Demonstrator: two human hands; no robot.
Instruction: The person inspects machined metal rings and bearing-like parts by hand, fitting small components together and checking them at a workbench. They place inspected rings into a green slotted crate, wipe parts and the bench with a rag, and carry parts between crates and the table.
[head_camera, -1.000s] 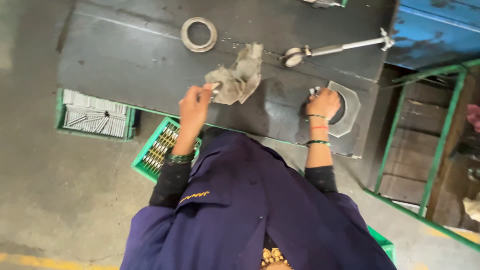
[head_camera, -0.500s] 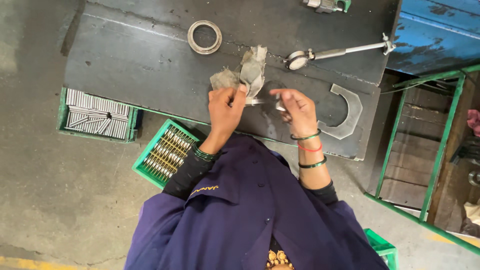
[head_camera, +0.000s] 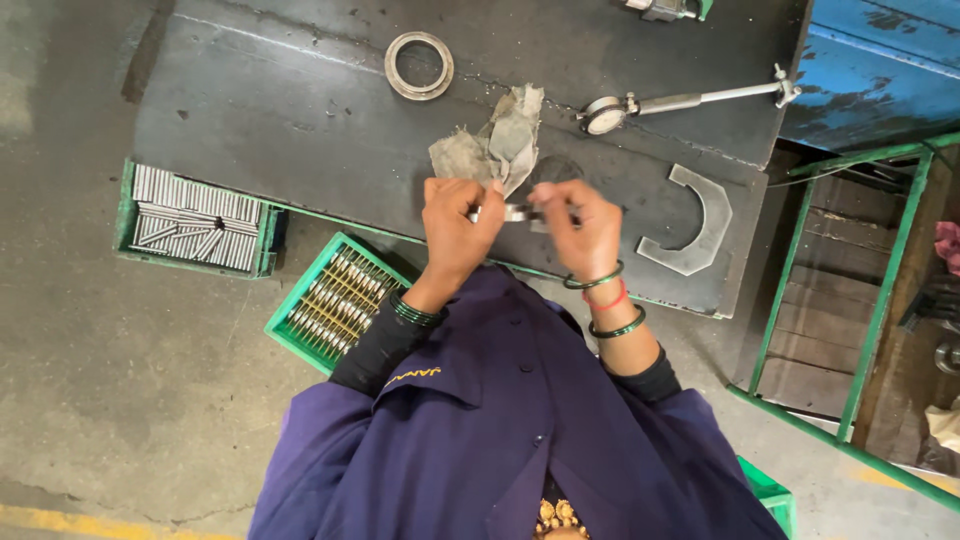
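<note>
Gripping one metal pin (head_camera: 517, 212), two hands (head_camera: 455, 225)

The small metal part (head_camera: 518, 212) between the two hands at the frame's centre is mostly covered by fingers, so its shape is unclear. At the top edge, a green-and-grey tool (head_camera: 668, 8) is cut off. The green crate (head_camera: 768, 492) at the bottom right is mostly hidden behind the person.

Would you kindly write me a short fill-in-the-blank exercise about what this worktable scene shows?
1. Both the left hand and right hand grip a small ____ part.
2. The crumpled rag lies just beyond the ____.
3. The crates of metal pins are coloured ____.

Missing words: metal; hands; green
</note>
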